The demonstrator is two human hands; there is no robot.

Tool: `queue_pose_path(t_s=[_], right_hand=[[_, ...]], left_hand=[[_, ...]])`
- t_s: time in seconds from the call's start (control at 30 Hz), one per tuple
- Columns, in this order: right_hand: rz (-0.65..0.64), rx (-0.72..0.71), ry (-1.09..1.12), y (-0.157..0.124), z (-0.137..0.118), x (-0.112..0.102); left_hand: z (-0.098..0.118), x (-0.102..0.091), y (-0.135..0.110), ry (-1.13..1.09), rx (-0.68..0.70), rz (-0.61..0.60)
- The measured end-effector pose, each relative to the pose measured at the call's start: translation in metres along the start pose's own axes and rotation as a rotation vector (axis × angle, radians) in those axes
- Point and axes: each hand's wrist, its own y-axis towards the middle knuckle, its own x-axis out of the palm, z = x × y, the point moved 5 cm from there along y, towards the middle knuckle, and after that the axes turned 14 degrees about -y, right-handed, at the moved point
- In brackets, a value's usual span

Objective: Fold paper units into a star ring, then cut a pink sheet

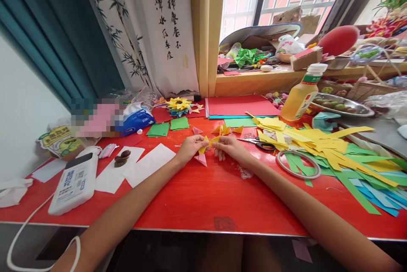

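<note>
Over the red table, my left hand (190, 148) pinches a yellow folded paper piece (205, 144) with pointed ends. Fingers closed, my right hand (231, 149) grips the other side of the yellow folding, close to my left. Whether it is one piece or two joined I cannot tell. Just below my left fingertips lies a pink folded paper triangle (201, 160), and another pink one (197, 130) is behind the hand. Yellow-orange folded pieces (222, 130) lie beyond my right hand. Black-handled scissors (264, 145) rest to its right.
A tape roll (299, 164) and a heap of yellow, green and blue paper strips (330, 149) cover the right side. Behind stand a juice bottle (302, 93), red paper sheets (241, 105) and a star-shaped paper model (178, 105). A white power bank (74, 183) lies left.
</note>
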Motion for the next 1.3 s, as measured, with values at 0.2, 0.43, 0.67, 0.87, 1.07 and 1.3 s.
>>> queue_pose_path(t_s=[0.2,0.43,0.67,0.87,1.07,1.3], right_hand=[[-0.091,-0.004,-0.085,0.0,-0.002,0.0],[-0.185,-0.018,-0.098,-0.004,-0.01,0.0],[-0.153,-0.016,-0.167,-0.001,-0.003,0.002],[-0.199,-0.074,-0.242,-0.001,-0.001,0.002],[-0.194,-0.055,-0.18,-0.003,-0.008,0.001],[-0.073,-0.021,-0.233,-0.001,-0.003,0.001]], left_hand=[[0.001,0.002,-0.001,0.047,0.008,-0.021],[0.004,0.003,-0.001,0.062,0.051,-0.034],[0.005,0.005,-0.002,0.059,0.053,-0.037],[0.005,0.005,-0.003,0.012,0.053,-0.026],[0.006,0.006,-0.001,0.036,0.077,-0.068],[-0.001,0.007,-0.001,-0.014,0.06,-0.082]])
